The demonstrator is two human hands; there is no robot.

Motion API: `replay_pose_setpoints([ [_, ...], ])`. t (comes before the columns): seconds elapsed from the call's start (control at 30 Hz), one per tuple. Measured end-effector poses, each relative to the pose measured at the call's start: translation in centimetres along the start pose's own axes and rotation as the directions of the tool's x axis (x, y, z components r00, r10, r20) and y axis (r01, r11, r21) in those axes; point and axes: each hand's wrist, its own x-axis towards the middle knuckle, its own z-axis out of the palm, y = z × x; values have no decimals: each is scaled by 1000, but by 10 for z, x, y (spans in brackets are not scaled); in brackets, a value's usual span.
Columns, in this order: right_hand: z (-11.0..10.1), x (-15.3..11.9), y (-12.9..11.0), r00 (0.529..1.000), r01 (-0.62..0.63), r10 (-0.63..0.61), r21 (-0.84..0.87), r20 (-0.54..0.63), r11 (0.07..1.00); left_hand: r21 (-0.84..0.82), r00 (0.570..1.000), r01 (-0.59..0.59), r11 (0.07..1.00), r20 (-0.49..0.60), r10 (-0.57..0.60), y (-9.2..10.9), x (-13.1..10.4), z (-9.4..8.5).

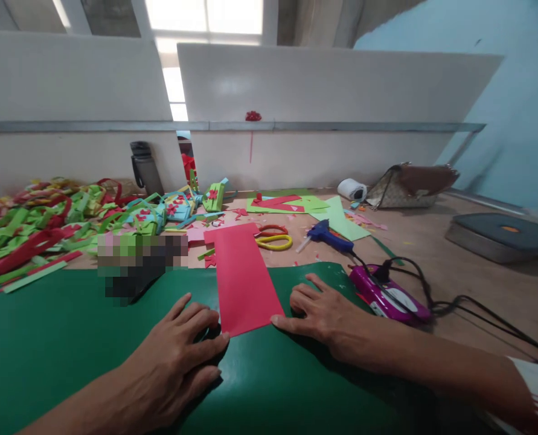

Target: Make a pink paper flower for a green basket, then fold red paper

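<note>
A red paper sheet (246, 281) lies on the green mat (259, 386), its lower edge towards me. My left hand (185, 350) rests at the sheet's lower left corner, one fingertip touching it, fingers spread and partly bent. At the lower right corner, my right hand (316, 311) touches the paper with one outstretched finger while its other fingers are curled. Neither hand grips the sheet. Beyond the sheet's upper right side are scissors (275, 241) with yellow and red handles, and a blue glue gun (329, 237).
Paper strips and small paper baskets (173, 208) pile up at the left. A black bottle (146, 169) stands behind them. At the right are a purple power strip (389, 296) with black cables, a handbag (416, 184) and a grey box (499, 235).
</note>
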Motion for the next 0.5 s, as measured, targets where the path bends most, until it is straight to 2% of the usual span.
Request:
replay_pose_setpoints([
  [0.13, 0, -4, -1, 999, -20, 19, 9, 39, 1000, 6, 998, -63, 998, 25, 63, 3, 15, -1],
  [0.23, 1, -5, -4, 999, -34, 35, -4, 28, 999, 14, 987, -133, 991, 96, 131, 9, 37, 2],
  [0.33, 1, -5, -7, 1000, -29, 29, -7, 5, 1000, 84, 982, -155, 984, 125, 144, 14, 55, 8],
  [0.43, 1, -6, -9, 1000, -26, 26, 9, -12, 1000, 100, 978, -162, 982, 149, 146, 11, 59, 14],
  [0.5, -1, -6, -9, 999, -32, 32, 24, -17, 999, 113, 978, -189, 976, 109, 177, 2, 52, 18],
])
